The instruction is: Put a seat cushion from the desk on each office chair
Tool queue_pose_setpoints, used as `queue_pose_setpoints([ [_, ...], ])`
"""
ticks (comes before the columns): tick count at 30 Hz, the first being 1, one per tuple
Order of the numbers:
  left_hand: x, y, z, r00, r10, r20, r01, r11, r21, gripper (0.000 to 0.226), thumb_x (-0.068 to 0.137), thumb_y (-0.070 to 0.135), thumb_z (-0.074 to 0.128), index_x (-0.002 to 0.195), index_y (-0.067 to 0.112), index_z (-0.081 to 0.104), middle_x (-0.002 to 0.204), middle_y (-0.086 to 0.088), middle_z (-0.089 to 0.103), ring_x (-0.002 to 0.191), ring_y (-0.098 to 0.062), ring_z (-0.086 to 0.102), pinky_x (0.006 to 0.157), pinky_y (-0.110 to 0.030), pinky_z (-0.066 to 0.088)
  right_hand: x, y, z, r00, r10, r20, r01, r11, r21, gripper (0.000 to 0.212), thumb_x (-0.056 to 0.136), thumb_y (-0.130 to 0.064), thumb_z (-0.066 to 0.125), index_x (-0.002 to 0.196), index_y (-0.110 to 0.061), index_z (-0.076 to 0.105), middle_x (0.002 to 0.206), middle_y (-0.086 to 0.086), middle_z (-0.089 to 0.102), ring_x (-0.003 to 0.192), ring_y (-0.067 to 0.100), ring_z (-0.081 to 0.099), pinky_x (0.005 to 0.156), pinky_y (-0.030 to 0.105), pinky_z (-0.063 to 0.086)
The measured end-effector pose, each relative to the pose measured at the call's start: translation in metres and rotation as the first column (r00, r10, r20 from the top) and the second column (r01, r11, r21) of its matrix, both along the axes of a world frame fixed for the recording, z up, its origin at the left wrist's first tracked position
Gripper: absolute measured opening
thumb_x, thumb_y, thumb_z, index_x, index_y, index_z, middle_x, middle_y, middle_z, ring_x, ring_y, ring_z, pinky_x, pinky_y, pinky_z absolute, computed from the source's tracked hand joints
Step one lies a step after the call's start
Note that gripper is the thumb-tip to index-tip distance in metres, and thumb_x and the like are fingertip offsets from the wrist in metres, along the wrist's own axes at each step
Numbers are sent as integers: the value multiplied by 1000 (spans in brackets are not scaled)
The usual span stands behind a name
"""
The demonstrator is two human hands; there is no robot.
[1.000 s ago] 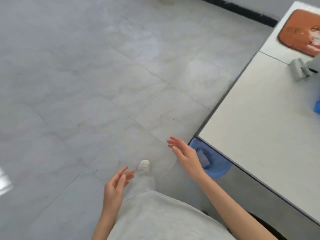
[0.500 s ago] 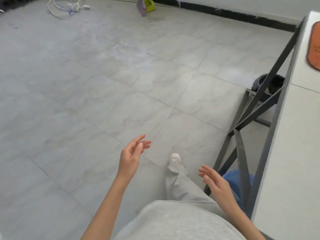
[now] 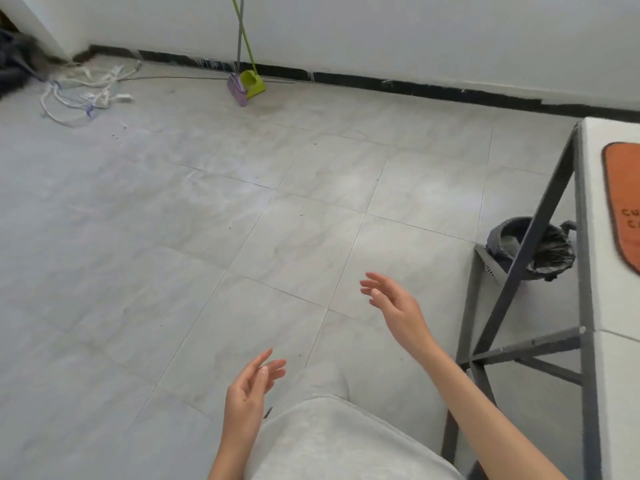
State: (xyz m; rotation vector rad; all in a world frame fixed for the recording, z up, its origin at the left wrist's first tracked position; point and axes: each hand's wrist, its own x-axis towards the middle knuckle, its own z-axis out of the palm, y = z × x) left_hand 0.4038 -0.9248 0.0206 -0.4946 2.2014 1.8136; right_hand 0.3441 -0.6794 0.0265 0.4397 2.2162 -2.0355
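An orange seat cushion [image 3: 623,202] with dark lettering lies on the white desk [image 3: 592,237] at the right edge, partly cut off by the frame. My left hand [image 3: 251,389] hangs low in the middle, fingers relaxed and spread, holding nothing. My right hand [image 3: 394,306] is raised a little higher and to the right, also with loose straight fingers and empty. Both hands are over the floor, well left of the desk and the cushion. No office chair is in view.
The desk's grey metal frame [image 3: 519,271] stands at the right, with a black-lined bin [image 3: 530,247] beneath. A broom and green dustpan [image 3: 247,84] lean on the far wall. White cables [image 3: 86,91] lie at the far left on the grey tiled floor.
The view has swung up and left, away from the desk top, bringing the far wall, broom and cables into sight. Both hands stay empty and have shifted right in the frame.
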Motion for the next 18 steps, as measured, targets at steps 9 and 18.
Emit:
queue_pose_setpoints([
  [9,-282,132,-15,928,-366,-66,368,930,19,30,95,5,41,102,27,61,81,13,75,80,-3,70,78,-14,53,-140,116,-46,952,-293,93,282,952,119,29,93,-9,48,111,-30,53,104,-8,65,99,0,62,88,16,48],
  [18,-465,367,16,413,-905,-101,904,420,-76,28,95,10,43,110,28,59,86,18,74,90,-7,68,85,-17,50,-138,199,-51,579,-762,290,758,634,155,27,91,-10,50,113,-25,55,105,-7,65,106,12,60,90,21,40],
])
